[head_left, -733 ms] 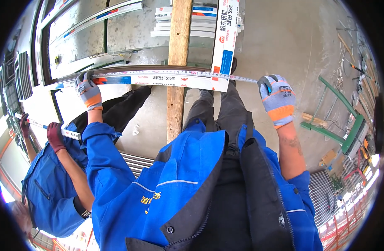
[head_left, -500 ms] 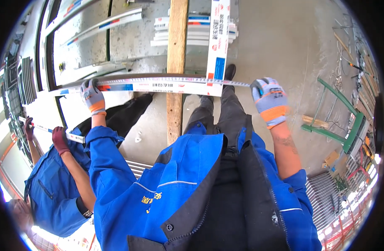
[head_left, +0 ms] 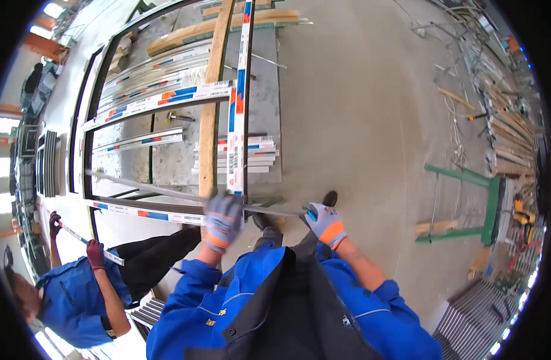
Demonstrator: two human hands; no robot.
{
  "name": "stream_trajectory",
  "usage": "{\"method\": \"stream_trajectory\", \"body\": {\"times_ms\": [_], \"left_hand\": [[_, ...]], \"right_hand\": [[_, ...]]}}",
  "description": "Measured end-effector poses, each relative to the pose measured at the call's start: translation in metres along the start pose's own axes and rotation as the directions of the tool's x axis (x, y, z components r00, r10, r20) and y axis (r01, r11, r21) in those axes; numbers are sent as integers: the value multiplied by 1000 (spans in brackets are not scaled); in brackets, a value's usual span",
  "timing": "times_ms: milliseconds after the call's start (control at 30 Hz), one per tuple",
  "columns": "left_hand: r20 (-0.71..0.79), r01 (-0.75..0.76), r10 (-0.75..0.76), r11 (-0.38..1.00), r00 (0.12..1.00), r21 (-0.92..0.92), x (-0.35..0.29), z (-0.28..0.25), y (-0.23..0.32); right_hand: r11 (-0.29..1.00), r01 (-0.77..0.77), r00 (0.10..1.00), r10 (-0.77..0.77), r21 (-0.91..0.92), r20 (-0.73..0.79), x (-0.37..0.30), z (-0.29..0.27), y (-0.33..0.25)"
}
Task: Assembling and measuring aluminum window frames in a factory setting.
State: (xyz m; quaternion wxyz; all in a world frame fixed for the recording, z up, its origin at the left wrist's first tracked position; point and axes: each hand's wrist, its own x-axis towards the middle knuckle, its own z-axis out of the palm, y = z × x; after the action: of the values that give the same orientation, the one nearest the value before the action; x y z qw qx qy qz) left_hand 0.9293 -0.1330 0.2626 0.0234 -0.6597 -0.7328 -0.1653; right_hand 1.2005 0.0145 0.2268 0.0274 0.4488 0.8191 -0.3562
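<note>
A pale tape measure [head_left: 266,210] stretches across the near end of a large rectangular frame [head_left: 158,215] of profiles covered in white, blue and red protective film. My right hand [head_left: 326,223], in a grey and orange glove, is closed around the tape's dark case, just right of the frame's near right corner. My left hand [head_left: 223,221], in a matching glove, is at that corner over the tape. Motion smears its fingers, so whether it grips the tape is unclear. Beyond my left hand the blade slants away over the frame's opening to its left side.
A wooden beam [head_left: 212,66] runs beneath the frame, beside stacked white profiles [head_left: 251,157]. At left a co-worker in blue [head_left: 77,288] holds a short white profile [head_left: 77,235]. A green metal stand [head_left: 490,207] is on the floor at right, near piled timber [head_left: 509,141].
My left hand has moved right along the frame to its corner. My right hand has come inward, closer to my body. The tape blade now slants loosely, and more of the frame shows.
</note>
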Motion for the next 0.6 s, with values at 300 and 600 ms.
{"method": "stream_trajectory", "body": {"times_ms": [300,600], "left_hand": [[18,-176,198,905,980,-387,131,82,223],[88,-260,391,747,916,-612,214,136,275]], "right_hand": [[950,-95,975,149,296,-166,-9,-106,167],[308,-50,978,209,950,-16,32,-149,169]]}}
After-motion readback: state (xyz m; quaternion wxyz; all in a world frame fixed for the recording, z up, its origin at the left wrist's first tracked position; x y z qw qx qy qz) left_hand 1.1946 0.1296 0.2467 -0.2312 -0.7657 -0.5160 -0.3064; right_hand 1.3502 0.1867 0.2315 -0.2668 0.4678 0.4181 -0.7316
